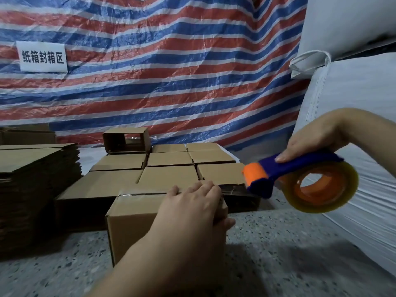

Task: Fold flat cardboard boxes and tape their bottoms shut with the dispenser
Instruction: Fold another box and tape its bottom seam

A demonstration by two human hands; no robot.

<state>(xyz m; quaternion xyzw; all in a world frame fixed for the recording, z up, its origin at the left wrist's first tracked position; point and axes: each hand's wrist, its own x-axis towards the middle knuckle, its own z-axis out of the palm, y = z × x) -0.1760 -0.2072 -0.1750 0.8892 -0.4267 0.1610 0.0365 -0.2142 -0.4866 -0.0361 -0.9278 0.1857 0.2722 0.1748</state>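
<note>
left hand (192,207) flat atop box (132,219) | right hand (317,139) grips raised dispenser (300,181)

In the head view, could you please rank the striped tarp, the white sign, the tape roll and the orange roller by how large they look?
1. Striped tarp, by far the largest.
2. Tape roll and white sign: they look alike, and the roll is much nearer the camera, so I leave them unranked.
3. Orange roller, smallest.

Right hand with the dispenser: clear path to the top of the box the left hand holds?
Probably yes. The right hand holds the tape dispenser just right of the box; nothing lies between, though the left hand covers the top's right end.
</note>
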